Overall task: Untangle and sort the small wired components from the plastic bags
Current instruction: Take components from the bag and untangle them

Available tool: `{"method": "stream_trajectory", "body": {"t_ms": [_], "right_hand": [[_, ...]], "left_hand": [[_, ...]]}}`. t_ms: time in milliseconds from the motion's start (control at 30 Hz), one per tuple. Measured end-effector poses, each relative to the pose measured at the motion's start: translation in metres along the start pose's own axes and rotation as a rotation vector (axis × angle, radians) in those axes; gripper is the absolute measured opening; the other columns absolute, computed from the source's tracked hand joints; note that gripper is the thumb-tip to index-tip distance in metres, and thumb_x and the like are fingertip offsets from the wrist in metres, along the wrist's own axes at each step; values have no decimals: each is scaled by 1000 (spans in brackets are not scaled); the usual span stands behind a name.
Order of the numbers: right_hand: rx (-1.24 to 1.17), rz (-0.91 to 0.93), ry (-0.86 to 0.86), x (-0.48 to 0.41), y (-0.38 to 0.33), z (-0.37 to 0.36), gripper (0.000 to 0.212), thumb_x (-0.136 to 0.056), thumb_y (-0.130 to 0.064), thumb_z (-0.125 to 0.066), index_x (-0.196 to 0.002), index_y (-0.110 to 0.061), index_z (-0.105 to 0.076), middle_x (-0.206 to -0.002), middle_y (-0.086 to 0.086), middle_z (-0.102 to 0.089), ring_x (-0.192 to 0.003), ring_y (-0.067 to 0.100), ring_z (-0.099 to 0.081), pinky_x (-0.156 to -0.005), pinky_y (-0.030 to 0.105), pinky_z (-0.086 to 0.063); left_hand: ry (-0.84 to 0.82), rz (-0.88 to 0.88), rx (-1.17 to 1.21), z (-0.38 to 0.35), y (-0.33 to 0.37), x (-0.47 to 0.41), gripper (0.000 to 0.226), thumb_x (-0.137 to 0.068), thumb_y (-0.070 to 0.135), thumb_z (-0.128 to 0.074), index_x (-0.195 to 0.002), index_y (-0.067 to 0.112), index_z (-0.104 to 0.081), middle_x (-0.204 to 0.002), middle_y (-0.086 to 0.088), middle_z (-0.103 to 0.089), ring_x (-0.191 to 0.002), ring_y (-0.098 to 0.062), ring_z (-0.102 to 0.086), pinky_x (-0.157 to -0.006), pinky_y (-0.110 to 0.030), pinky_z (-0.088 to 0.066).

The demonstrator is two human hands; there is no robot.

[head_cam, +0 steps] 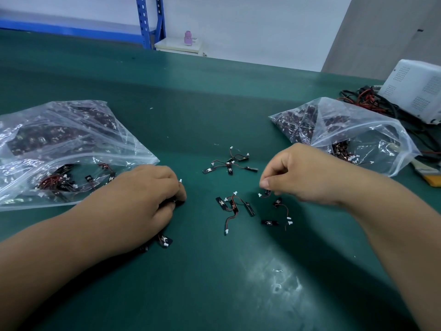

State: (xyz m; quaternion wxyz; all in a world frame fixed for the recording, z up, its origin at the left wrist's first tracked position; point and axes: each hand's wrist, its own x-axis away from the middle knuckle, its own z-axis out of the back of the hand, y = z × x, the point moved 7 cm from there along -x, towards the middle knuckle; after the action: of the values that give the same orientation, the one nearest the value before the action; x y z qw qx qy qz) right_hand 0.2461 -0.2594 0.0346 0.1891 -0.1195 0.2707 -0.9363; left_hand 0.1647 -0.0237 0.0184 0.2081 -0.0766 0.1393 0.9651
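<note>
Left hand (143, 199) and right hand (303, 175) each pinch wired components (266, 193) between two bags (59, 130) (372, 139).

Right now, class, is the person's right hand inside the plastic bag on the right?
No, the right hand pinches a small wired part above the table, outside the bag.

- Bench (214, 91): dark green mat covers the whole top; far edge runs slantwise across the upper view.
- Dull white glare patch (276, 283) on the mat toward the near edge, right of centre.
- Wall (238, 20) behind: plain white, evenly lit.
- Grey panel (381, 32) rises at upper right, beyond the bench's far right corner.
- Blue perforated shelving upright (143, 20) stands past the far edge, left of centre.
- Low white cabinet (176, 45) beside the upright; pink bottle (188, 38) upright on it.
- White vented box (415, 89) at the right edge; black and red cables (358, 99) tangled beside it.
</note>
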Motion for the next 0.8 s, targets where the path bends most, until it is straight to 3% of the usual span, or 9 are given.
{"method": "stream_trajectory", "body": {"t_ms": [100, 267, 400, 533, 633, 733, 800], "right_hand": [[151, 31, 7, -2, -4, -2, 14, -88, -29, -72, -75, -25, -74, -64, -14, -70, -46, 1, -54, -47, 12, -39], [41, 45, 79, -3, -3, 1, 15, -91, -26, -69, -76, -23, -73, -64, -10, -71, -43, 3, -45, -43, 14, -36], [-70, 21, 13, 1, -2, -2, 14, -92, -23, -67, -81, -23, -75, -65, -5, -70, -42, 5, -41, -42, 16, -34], [5, 16, -73, 3, -2, -6, 10, -91, -27, -69, -85, -28, -76, -66, -7, -71, -61, 9, -59, -65, 31, -50], [93, 17, -135, 4, -3, -11, 8, -90, -35, -71, -94, -30, -75, -72, -6, -72, -68, 8, -65, -75, 33, -53], [190, 15, -62, 5, -5, 0, 10, -86, -33, -76, -89, -28, -68, -71, -9, -66, -55, -1, -54, -57, 18, -45], [217, -6, -102, 10, -4, 6, 15, -81, -30, -80, -77, -25, -67, -61, -10, -62, -47, -1, -48, -51, 17, -39]], "left_hand": [[6, -3, 3, 0, 0, 0, 19, -86, 22, -61, -98, 35, -67, -99, 22, -56, -98, -7, -52, -90, -32, -47], [4, -10, -5, 0, 0, -1, 19, -87, 22, -61, -100, 34, -68, -99, 21, -56, -98, -8, -52, -91, -32, -46], [0, -3, 1, 0, 0, -1, 18, -87, 25, -59, -100, 35, -67, -100, 22, -55, -99, -6, -51, -91, -29, -44], [1, 4, 3, 1, 1, 0, 18, -88, 23, -60, -100, 34, -68, -102, 22, -57, -100, -7, -52, -93, -28, -43], [2, 10, 6, 1, 2, 0, 18, -88, 23, -60, -100, 33, -68, -102, 21, -57, -101, -7, -52, -93, -28, -42], [5, 15, 7, 1, 1, 0, 18, -88, 23, -59, -100, 34, -68, -102, 21, -57, -101, -6, -51, -92, -24, -40], [7, 17, 2, 1, 2, 0, 18, -88, 23, -60, -100, 35, -67, -102, 22, -56, -101, -5, -51, -90, -23, -38]]}}
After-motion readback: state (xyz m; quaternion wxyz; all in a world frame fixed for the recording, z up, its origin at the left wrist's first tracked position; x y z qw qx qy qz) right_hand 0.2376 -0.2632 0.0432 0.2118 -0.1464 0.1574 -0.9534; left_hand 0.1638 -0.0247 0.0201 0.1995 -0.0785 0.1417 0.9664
